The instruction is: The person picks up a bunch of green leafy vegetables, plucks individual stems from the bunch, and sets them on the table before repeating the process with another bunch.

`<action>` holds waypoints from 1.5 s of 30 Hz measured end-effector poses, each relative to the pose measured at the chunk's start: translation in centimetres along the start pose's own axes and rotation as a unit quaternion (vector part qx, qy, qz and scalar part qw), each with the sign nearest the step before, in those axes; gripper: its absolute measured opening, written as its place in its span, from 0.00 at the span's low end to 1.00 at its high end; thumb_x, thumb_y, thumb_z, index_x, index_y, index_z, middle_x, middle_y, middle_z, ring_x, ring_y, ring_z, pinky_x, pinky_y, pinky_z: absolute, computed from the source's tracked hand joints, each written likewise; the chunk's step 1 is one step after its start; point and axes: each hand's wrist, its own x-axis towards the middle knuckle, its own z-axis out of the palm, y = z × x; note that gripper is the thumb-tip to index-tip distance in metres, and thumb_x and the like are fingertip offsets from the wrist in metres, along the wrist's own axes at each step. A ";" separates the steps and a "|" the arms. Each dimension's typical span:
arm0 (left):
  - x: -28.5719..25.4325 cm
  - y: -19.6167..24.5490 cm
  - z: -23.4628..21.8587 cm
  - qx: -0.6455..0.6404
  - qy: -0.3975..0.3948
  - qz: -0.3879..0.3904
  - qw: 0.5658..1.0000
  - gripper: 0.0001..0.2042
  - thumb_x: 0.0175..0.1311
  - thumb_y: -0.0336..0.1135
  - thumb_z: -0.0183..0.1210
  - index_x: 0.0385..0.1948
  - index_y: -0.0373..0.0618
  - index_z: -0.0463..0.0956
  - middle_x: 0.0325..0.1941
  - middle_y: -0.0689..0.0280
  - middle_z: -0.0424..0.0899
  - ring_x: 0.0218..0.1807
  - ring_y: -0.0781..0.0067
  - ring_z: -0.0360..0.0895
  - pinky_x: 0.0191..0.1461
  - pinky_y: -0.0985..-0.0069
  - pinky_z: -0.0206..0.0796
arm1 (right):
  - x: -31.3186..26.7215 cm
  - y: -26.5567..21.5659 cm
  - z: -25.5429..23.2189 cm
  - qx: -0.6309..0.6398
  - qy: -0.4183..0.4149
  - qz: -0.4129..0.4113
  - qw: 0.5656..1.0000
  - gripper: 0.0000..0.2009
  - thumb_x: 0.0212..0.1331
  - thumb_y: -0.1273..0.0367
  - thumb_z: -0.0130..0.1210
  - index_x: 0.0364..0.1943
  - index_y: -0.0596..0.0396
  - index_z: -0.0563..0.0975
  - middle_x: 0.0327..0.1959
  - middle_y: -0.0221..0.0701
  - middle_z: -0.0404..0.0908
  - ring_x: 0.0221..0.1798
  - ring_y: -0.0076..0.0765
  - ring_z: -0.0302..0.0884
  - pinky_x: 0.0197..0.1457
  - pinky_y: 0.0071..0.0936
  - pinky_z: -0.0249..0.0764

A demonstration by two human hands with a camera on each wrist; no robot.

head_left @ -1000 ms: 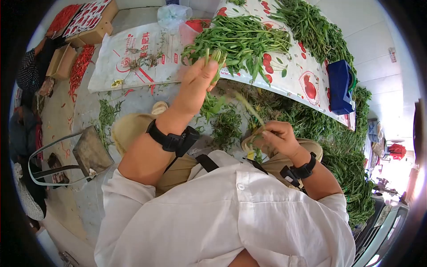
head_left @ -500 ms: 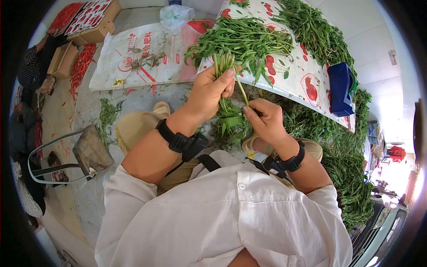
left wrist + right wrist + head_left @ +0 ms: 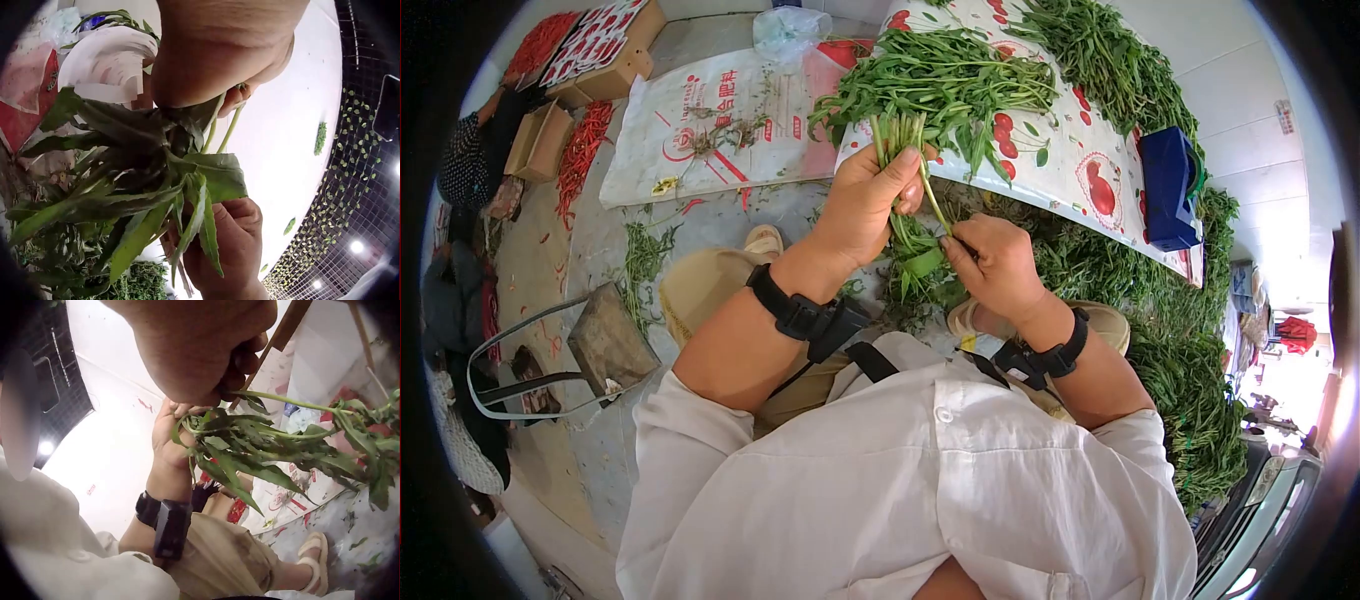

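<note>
Greens bundle (image 3: 905, 195) stands upright in your left hand (image 3: 862, 205), fingers curled tight round its stems, cut ends up. Beside it, your right hand (image 3: 992, 265) pinches a single stem (image 3: 933, 205) against the bundle, above the leaf-strewn ground (image 3: 720, 215).

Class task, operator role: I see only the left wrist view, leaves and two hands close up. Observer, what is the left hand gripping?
Observer: In the head view the left hand grips a bunch of green stems, cut ends up.
Operator: And the right hand?
Observer: The right hand pinches a single stem beside that bunch.
Operator: What lies beyond the hands?
Observer: A heap of leafy greens lies on a cherry-print cloth.
</note>
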 end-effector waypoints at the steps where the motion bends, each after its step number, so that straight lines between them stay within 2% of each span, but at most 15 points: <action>1: 0.0 -0.1 -0.1 0.002 0.002 0.000 1.000 0.12 0.64 0.40 0.51 0.35 0.40 0.72 0.18 0.75 0.65 0.21 0.84 0.58 0.27 0.84 0.53 | 0.0 0.1 0.0 -0.007 0.001 -0.009 1.000 0.04 0.46 0.71 0.56 0.23 0.56 0.74 0.19 0.36 0.70 0.23 0.46 0.70 0.27 0.37 0.67; 6: 0.0 -0.2 0.0 0.008 0.003 -0.007 1.000 0.12 0.65 0.41 0.50 0.33 0.41 0.71 0.18 0.75 0.65 0.21 0.84 0.58 0.28 0.83 0.53 | -0.1 0.4 -0.3 -0.039 0.002 -0.034 0.999 0.04 0.45 0.72 0.57 0.23 0.56 0.73 0.19 0.35 0.70 0.23 0.46 0.70 0.27 0.37 0.67; 12: -0.1 -0.2 0.0 0.018 -0.004 -0.020 1.000 0.13 0.65 0.42 0.50 0.36 0.39 0.71 0.19 0.75 0.65 0.22 0.84 0.58 0.28 0.83 0.52 | -0.1 0.5 -0.6 -0.067 -0.004 -0.045 0.997 0.05 0.44 0.72 0.57 0.22 0.55 0.72 0.19 0.35 0.70 0.22 0.45 0.70 0.27 0.36 0.67; 15: -0.1 -0.2 0.0 0.030 -0.007 -0.033 0.999 0.11 0.65 0.42 0.50 0.36 0.44 0.71 0.19 0.76 0.64 0.22 0.84 0.57 0.28 0.83 0.52 | -0.2 0.7 -0.5 -0.073 -0.005 -0.051 0.996 0.05 0.44 0.72 0.57 0.21 0.55 0.72 0.19 0.34 0.69 0.22 0.45 0.69 0.27 0.36 0.67; 21: -0.2 -0.3 0.0 0.033 -0.008 -0.043 0.999 0.10 0.65 0.42 0.49 0.35 0.44 0.70 0.19 0.76 0.64 0.22 0.84 0.57 0.29 0.83 0.51 | -0.4 0.9 -0.7 -0.080 -0.003 -0.058 0.995 0.05 0.44 0.72 0.57 0.21 0.54 0.71 0.19 0.34 0.68 0.22 0.44 0.69 0.26 0.36 0.66; 24: -0.1 -0.3 -0.2 0.034 -0.018 -0.044 0.998 0.10 0.65 0.42 0.49 0.35 0.45 0.70 0.20 0.75 0.65 0.22 0.84 0.58 0.29 0.83 0.52 | -0.4 0.9 -1.0 -0.058 -0.018 -0.057 0.996 0.04 0.46 0.72 0.56 0.25 0.57 0.74 0.21 0.35 0.70 0.22 0.42 0.70 0.27 0.34 0.68; 27: -0.1 -0.5 -0.2 0.043 -0.039 -0.029 0.998 0.10 0.66 0.42 0.48 0.36 0.44 0.70 0.23 0.73 0.67 0.23 0.84 0.59 0.29 0.83 0.53 | 0.8 0.3 -2.3 0.106 0.039 0.032 0.993 0.08 0.50 0.73 0.53 0.34 0.61 0.75 0.29 0.37 0.73 0.28 0.38 0.72 0.32 0.29 0.69; 30: -0.2 -0.8 -0.2 0.047 -0.050 -0.042 0.997 0.10 0.66 0.41 0.47 0.36 0.45 0.70 0.27 0.71 0.68 0.26 0.83 0.60 0.31 0.83 0.54 | 2.4 1.3 -2.0 0.183 0.079 0.015 0.980 0.14 0.53 0.74 0.51 0.45 0.62 0.73 0.38 0.39 0.72 0.35 0.34 0.71 0.39 0.25 0.68; 31: -0.2 -0.9 -0.1 0.051 -0.050 -0.048 0.996 0.11 0.66 0.41 0.47 0.38 0.44 0.70 0.27 0.71 0.69 0.26 0.82 0.62 0.31 0.83 0.55 | 2.8 0.8 -2.4 0.220 0.032 0.063 0.973 0.16 0.55 0.74 0.49 0.49 0.62 0.70 0.43 0.40 0.72 0.40 0.30 0.70 0.42 0.23 0.67; 34: -0.2 -0.9 0.1 0.061 -0.062 -0.066 0.994 0.13 0.66 0.42 0.46 0.43 0.43 0.70 0.28 0.71 0.71 0.28 0.82 0.66 0.32 0.83 0.58 | 4.2 0.1 -1.9 0.354 -0.015 0.142 0.924 0.15 0.57 0.74 0.48 0.49 0.62 0.69 0.42 0.38 0.73 0.37 0.27 0.70 0.41 0.23 0.68; 37: -0.1 -0.7 -0.1 0.055 -0.097 -0.077 0.991 0.13 0.67 0.41 0.46 0.44 0.43 0.69 0.28 0.71 0.72 0.31 0.82 0.67 0.34 0.82 0.60 | 4.7 -0.7 -1.9 0.479 -0.034 0.182 0.858 0.12 0.58 0.74 0.49 0.45 0.64 0.72 0.37 0.34 0.75 0.33 0.24 0.70 0.38 0.22 0.68; 40: -0.1 -0.7 -0.2 0.040 -0.114 -0.072 0.990 0.13 0.67 0.41 0.45 0.44 0.42 0.69 0.27 0.70 0.71 0.31 0.81 0.67 0.36 0.81 0.60 | 4.8 0.6 -1.6 0.367 -0.010 0.178 0.913 0.09 0.57 0.74 0.51 0.39 0.65 0.74 0.32 0.32 0.76 0.31 0.23 0.71 0.36 0.21 0.69; 43: 0.0 -1.0 -0.3 0.067 -0.119 -0.058 0.989 0.13 0.67 0.41 0.45 0.43 0.41 0.69 0.26 0.71 0.70 0.30 0.80 0.66 0.38 0.80 0.60 | 4.6 0.5 -1.7 0.315 0.018 0.152 0.937 0.07 0.57 0.73 0.52 0.35 0.66 0.75 0.31 0.30 0.76 0.32 0.21 0.72 0.35 0.21 0.69; 45: 0.1 -1.2 -0.2 0.083 -0.110 -0.046 0.989 0.13 0.67 0.41 0.45 0.42 0.41 0.69 0.24 0.71 0.68 0.29 0.80 0.66 0.38 0.79 0.60 | 4.6 0.2 -1.7 0.334 0.019 0.171 0.927 0.07 0.56 0.74 0.52 0.35 0.65 0.75 0.30 0.32 0.76 0.32 0.23 0.73 0.36 0.22 0.70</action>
